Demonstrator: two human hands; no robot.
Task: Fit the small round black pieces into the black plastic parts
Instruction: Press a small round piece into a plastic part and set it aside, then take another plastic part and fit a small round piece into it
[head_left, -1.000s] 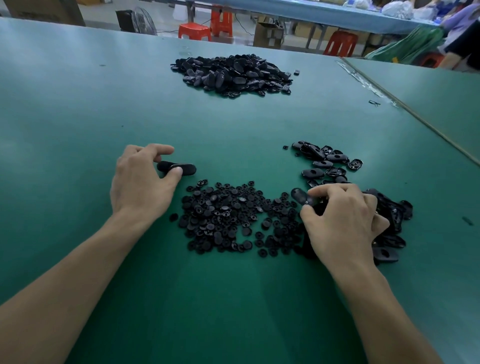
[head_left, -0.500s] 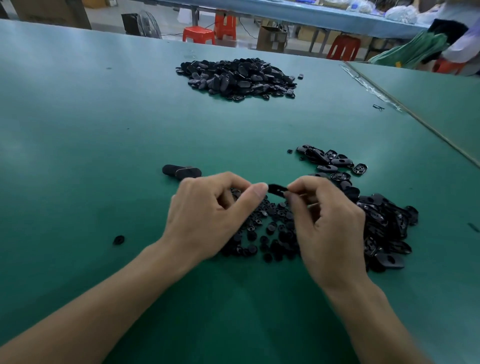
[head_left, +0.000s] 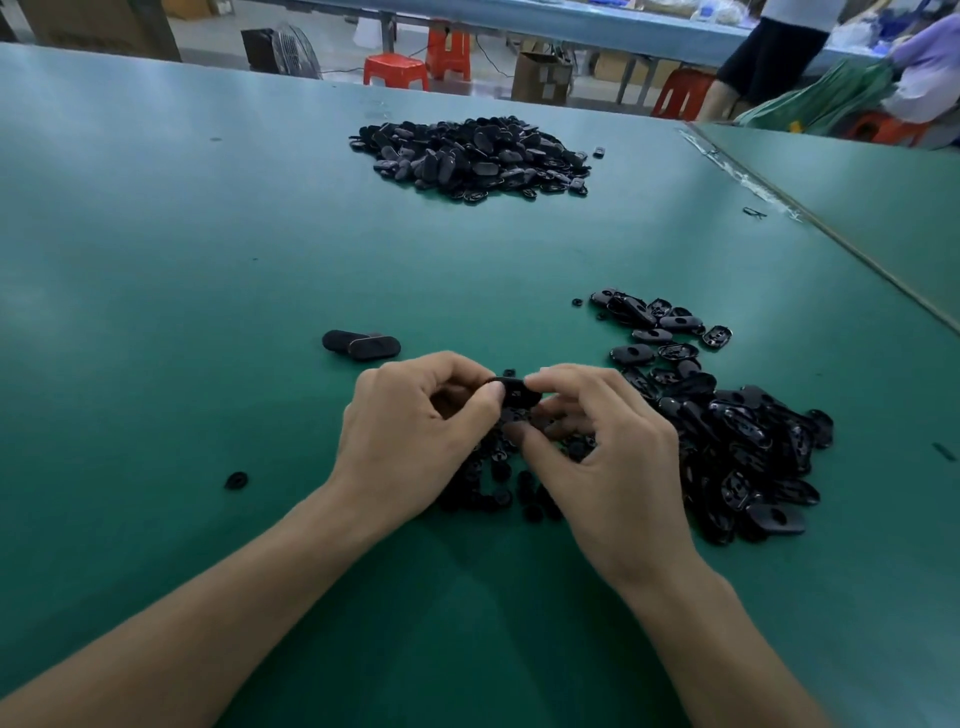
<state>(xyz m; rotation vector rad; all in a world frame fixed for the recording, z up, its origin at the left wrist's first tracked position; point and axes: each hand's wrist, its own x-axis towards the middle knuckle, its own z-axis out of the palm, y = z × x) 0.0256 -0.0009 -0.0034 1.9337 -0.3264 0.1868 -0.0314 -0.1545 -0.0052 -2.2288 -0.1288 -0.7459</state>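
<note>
Left grip (head_left: 410, 441) and right grip (head_left: 608, 452) meet just above the counter (head_left: 156, 260). Both pinch one oval black plastic part (head_left: 517, 395) between thumb and curled fingertips. I cannot tell whether a round piece sits in it. The small round black pieces (head_left: 498, 488) lie heaped directly beneath my grips, with one stray round piece (head_left: 236, 480) well apart to the left. A pile of oval parts (head_left: 748, 447) lies at right. Two parts (head_left: 363, 345) lie touching, just beyond my left grip. A large far heap (head_left: 472, 153) sits across the counter.
</note>
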